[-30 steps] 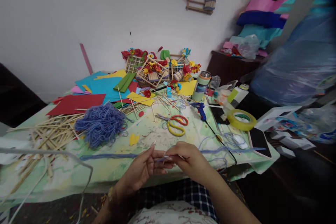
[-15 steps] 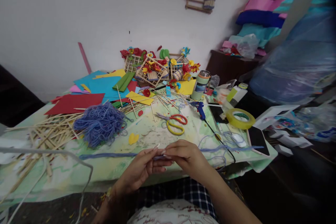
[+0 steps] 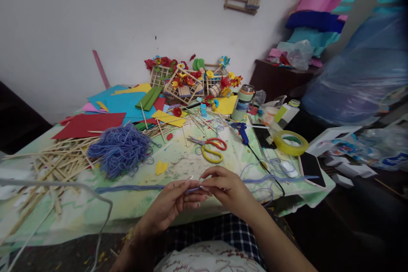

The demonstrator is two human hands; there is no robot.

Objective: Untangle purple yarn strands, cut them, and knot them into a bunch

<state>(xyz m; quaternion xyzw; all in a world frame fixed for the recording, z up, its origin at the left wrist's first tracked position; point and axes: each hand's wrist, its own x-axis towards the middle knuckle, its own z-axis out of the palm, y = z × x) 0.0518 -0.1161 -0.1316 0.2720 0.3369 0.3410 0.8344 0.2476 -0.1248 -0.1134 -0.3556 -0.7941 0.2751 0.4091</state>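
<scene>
A long bundle of blue-purple yarn strands (image 3: 130, 188) stretches across the front of the table and passes through both my hands. My left hand (image 3: 174, 202) pinches it between thumb and fingers, palm turned up. My right hand (image 3: 228, 189) grips it at the fingertips, almost touching the left. Short stretches of yarn show between the fingers; the rest there is hidden. To the right the strands run on past a black cord to a phone (image 3: 313, 170). A tangled heap of the same yarn (image 3: 123, 151) lies at the left.
Scissors (image 3: 212, 151) lie beyond my hands, a blue glue gun (image 3: 241, 131) to their right. Clear tape (image 3: 291, 143) and a flask (image 3: 244, 102) stand farther right. Wooden sticks (image 3: 60, 157), a red sheet (image 3: 92, 125) and stick frames with paper flowers (image 3: 185, 85) cover the left and back.
My right fingers have lifted slightly and spread a little, showing more yarn between the two hands. The view has shifted slightly; the table's other things stay put.
</scene>
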